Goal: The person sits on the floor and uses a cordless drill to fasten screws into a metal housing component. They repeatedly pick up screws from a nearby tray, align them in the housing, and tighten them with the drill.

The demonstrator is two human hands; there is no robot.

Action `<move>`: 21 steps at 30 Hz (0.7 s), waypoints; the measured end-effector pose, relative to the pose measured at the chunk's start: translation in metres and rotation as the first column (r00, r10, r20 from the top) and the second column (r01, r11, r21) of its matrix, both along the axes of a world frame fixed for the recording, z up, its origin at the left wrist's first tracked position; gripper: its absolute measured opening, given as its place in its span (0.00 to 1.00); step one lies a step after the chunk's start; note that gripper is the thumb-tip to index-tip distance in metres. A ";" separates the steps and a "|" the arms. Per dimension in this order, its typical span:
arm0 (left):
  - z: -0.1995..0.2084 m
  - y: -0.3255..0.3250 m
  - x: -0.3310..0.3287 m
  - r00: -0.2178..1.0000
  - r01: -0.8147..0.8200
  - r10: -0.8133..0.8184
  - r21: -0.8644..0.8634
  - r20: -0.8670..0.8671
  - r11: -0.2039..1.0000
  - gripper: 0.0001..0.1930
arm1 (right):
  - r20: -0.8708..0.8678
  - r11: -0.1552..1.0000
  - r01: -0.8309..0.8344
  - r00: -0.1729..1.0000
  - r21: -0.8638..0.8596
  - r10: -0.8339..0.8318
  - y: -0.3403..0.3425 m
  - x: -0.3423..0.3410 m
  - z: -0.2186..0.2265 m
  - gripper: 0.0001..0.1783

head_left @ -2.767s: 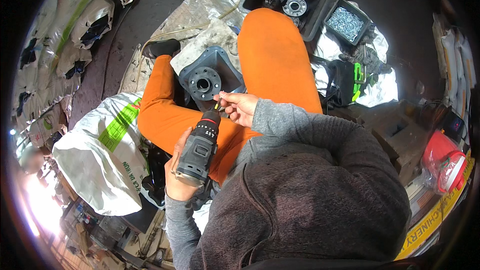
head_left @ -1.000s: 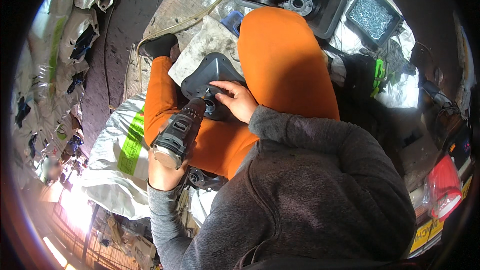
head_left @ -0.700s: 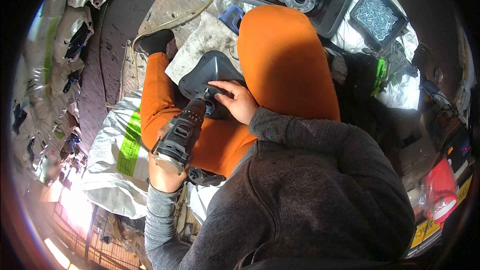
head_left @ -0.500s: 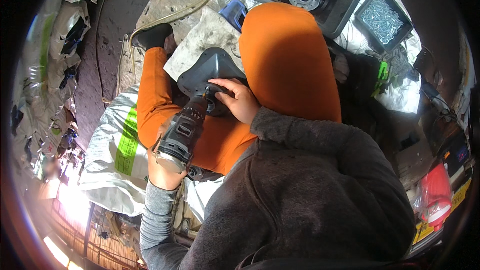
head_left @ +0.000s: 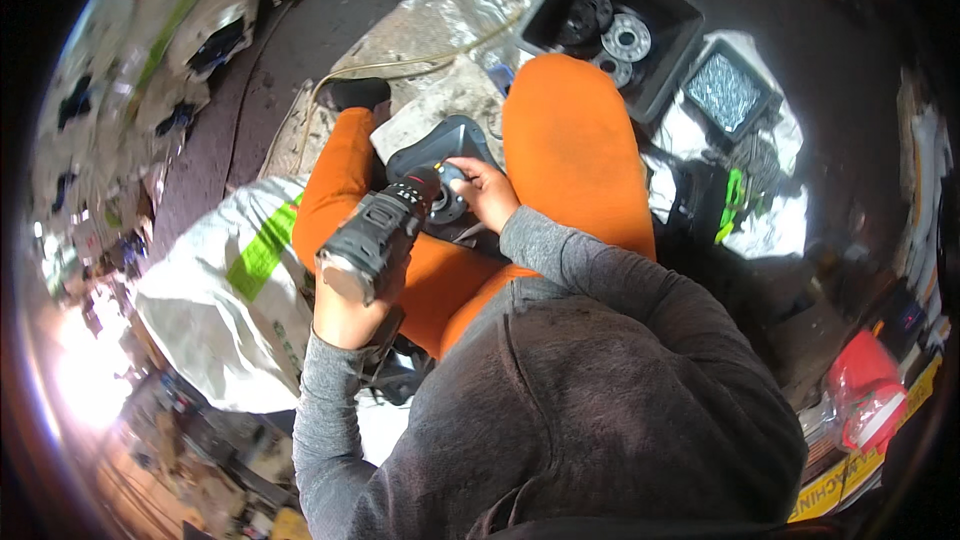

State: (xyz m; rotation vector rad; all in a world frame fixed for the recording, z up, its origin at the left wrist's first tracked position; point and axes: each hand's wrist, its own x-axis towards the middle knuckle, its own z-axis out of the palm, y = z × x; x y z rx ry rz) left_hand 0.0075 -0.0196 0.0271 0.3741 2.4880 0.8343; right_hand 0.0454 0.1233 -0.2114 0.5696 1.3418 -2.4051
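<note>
My left hand [head_left: 348, 320] is closed around the handle of a dark cordless drill [head_left: 370, 235], whose chuck points away from me at the part between my legs. That part has a grey base with a wavy edge [head_left: 430, 145], lying on the pale cloth, and a round flange [head_left: 450, 208] with a hole at its near side. My right hand [head_left: 487, 195] grips the flange's edge with bent fingers and thumb, close to the drill's front end. The bit's tip and any screw there are too small or hidden to make out.
Past my raised orange knee [head_left: 575, 150] stands a deep grey bin [head_left: 668, 80] holding several round metal flanges. Beside it is a small tray [head_left: 765, 105] of screws. Right of my knee lie a bright green-handled tool [head_left: 732, 202] and a red container [head_left: 866, 390]. A white sack [head_left: 215, 310] lies left.
The whole view has shifted with my head. My right fingers have bent in around the flange's edge, more of which now shows. The drill, still in my left hand, now hides its bit.
</note>
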 end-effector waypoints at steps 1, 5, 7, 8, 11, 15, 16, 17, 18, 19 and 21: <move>0.004 -0.003 0.016 1.000 0.017 -0.018 0.075 0.015 0.997 0.22 | 0.056 0.998 -0.045 0.997 -0.042 0.047 0.003 -0.001 0.000 0.20; 0.000 -0.018 0.083 0.999 0.035 -0.034 -0.025 0.039 0.999 0.38 | 0.115 0.996 -0.075 0.991 0.049 0.069 0.010 -0.004 0.005 0.21; -0.017 -0.022 0.119 0.927 -0.006 0.112 -0.282 0.359 0.959 0.40 | 0.136 0.999 0.035 0.990 0.008 -0.036 0.016 -0.006 0.016 0.22; -0.025 -0.025 0.134 0.963 -0.011 0.079 -0.253 0.258 0.967 0.41 | 0.059 0.993 0.092 0.994 -0.069 -0.088 0.020 -0.009 0.026 0.22; -0.029 -0.055 0.162 0.981 -0.040 0.043 -0.020 0.192 0.999 0.42 | -0.012 0.969 0.181 0.983 -0.169 -0.186 0.036 -0.023 0.078 0.22; -0.011 -0.092 0.150 0.900 -0.406 0.436 0.383 0.010 0.829 0.46 | -0.375 0.967 -0.070 0.927 -0.246 -0.028 0.033 -0.045 0.173 0.21; -0.006 -0.098 0.141 0.766 -0.613 0.605 0.529 0.216 0.587 0.47 | -0.370 0.960 -0.111 0.929 -0.259 0.007 0.020 -0.046 0.191 0.20; -0.002 -0.103 0.129 0.753 -0.586 0.638 0.603 0.159 0.541 0.44 | -0.440 0.940 -0.255 0.888 -0.229 0.134 0.007 -0.051 0.207 0.20; 0.002 -0.109 0.121 0.757 -0.552 0.624 0.700 0.194 0.452 0.38 | -0.415 0.929 -0.324 0.881 -0.181 0.227 -0.011 -0.050 0.218 0.22; 0.004 -0.114 0.114 0.762 -0.527 0.601 0.770 0.241 0.360 0.32 | -0.412 0.911 -0.389 0.858 -0.136 0.305 -0.030 -0.047 0.222 0.24; 0.000 -0.131 0.101 0.667 -0.492 0.725 0.834 0.175 0.251 0.18 | -0.400 0.888 -0.453 0.830 -0.078 0.388 -0.066 -0.040 0.220 0.22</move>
